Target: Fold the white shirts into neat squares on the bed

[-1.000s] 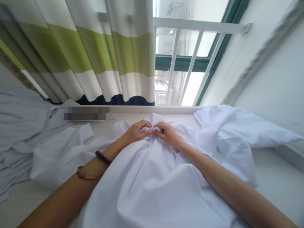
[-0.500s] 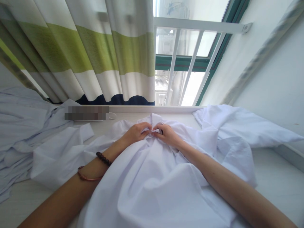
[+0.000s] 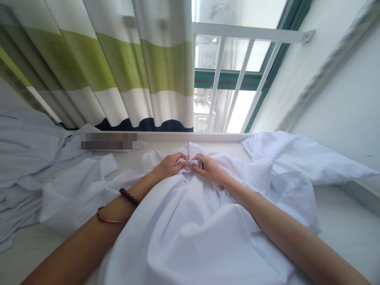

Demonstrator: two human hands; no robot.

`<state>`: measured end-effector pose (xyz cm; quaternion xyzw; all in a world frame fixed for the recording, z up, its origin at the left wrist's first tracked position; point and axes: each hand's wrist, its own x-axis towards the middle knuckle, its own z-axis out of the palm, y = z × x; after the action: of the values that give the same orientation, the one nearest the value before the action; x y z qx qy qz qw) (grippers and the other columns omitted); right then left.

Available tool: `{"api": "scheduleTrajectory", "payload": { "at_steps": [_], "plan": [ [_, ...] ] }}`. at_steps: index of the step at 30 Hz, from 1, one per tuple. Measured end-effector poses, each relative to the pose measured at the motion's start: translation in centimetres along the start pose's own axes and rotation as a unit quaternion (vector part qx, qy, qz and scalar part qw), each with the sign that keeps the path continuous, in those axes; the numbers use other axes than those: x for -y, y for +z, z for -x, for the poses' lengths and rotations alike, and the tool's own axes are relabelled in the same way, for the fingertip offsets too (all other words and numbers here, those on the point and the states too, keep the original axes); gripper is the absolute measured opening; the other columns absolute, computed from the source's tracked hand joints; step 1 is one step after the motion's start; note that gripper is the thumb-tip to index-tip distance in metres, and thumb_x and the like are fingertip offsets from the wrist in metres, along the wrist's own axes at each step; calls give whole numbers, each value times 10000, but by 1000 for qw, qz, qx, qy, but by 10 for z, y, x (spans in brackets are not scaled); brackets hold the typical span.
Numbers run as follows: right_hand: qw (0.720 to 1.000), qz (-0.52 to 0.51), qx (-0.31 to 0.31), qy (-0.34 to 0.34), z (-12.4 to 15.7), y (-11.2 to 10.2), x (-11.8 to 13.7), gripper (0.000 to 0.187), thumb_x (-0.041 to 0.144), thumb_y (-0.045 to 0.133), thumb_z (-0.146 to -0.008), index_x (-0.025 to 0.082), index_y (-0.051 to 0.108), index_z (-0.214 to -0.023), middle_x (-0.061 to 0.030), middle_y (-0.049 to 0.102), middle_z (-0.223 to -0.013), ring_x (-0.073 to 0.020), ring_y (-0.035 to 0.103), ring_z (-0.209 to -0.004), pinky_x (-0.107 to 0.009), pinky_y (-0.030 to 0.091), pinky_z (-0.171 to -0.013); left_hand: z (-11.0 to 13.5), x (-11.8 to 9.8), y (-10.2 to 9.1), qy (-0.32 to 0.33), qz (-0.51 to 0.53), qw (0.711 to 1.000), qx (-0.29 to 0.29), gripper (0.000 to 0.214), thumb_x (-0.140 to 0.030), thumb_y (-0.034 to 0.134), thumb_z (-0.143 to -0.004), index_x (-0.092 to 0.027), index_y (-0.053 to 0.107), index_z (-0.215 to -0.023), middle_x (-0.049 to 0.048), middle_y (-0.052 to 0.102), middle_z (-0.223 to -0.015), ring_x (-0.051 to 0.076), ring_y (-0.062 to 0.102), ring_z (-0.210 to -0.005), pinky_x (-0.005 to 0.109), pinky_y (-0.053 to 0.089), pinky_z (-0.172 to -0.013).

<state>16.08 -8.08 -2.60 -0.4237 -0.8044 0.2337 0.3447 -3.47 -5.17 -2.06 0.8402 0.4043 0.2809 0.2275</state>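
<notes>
A large white cloth (image 3: 202,237) lies bunched in front of me and spreads to both sides; whether it is a garment or bedding I cannot tell. My left hand (image 3: 171,164) pinches a gathered fold of it between thumb and fingers. Close beside it, my right hand (image 3: 208,168), with a dark ring on one finger, grips the same fold. The two sets of fingertips nearly meet, and a narrow strip of cloth shows between them. On my left wrist are a dark beaded bracelet (image 3: 129,197) and a reddish bangle (image 3: 111,221).
Heaped white fabric (image 3: 26,150) lies at the left. At the right rests a folded white cloth or pillow-like piece (image 3: 308,156). A blurred-out object (image 3: 109,141) sits near the back ledge. Behind are a green-and-white curtain (image 3: 118,59) and a white railing (image 3: 246,31) before a window.
My fingers have shifted slightly on the gathered fold, and the fingertips sit a little differently, with more of the cloth strip showing between them. Everything else stays in place.
</notes>
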Motion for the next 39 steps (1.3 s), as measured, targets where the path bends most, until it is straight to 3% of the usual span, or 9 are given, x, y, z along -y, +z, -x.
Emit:
{"api": "scheduleTrajectory", "payload": {
  "at_steps": [5,12,20,29,39],
  "plan": [
    [1000,4,28,-13,1,-2,-1,130,277,564,-835,182,616,-908,-3,624,-792,-151,555,-736,-256,386,-681,0,2,-5,-5,45,999,20,306,-458,600,-768,-167,660,-838,-35,582,-655,124,489,-595,219,387,-583],
    [997,61,19,-39,4,0,3,86,231,509,-854,179,572,-881,-26,570,-792,-172,525,-741,-289,383,-707,1,-2,-13,4,54,997,55,307,-412,595,-780,-167,698,-932,7,689,-879,174,595,-800,232,438,-699],
    [994,87,17,-63,5,1,0,84,248,504,-861,189,562,-864,-40,573,-807,-191,525,-760,-306,392,-723,3,-5,-11,-18,-8,999,36,239,-360,590,-724,-163,671,-831,-56,517,-563,107,435,-527,201,346,-516],
    [995,73,29,-66,3,0,-3,119,251,524,-866,170,601,-906,-23,604,-770,-162,543,-720,-272,394,-684,2,-4,-5,30,-44,998,20,239,-311,550,-698,-152,672,-828,-44,591,-628,109,499,-578,192,392,-594],
    [968,250,9,-24,7,6,9,250,268,450,-927,123,562,-1098,-115,614,-994,-214,593,-850,-306,425,-763,2,-2,-11,50,-22,998,9,244,-353,598,-772,-154,711,-855,2,714,-751,150,632,-682,207,457,-645]
  ]
}}
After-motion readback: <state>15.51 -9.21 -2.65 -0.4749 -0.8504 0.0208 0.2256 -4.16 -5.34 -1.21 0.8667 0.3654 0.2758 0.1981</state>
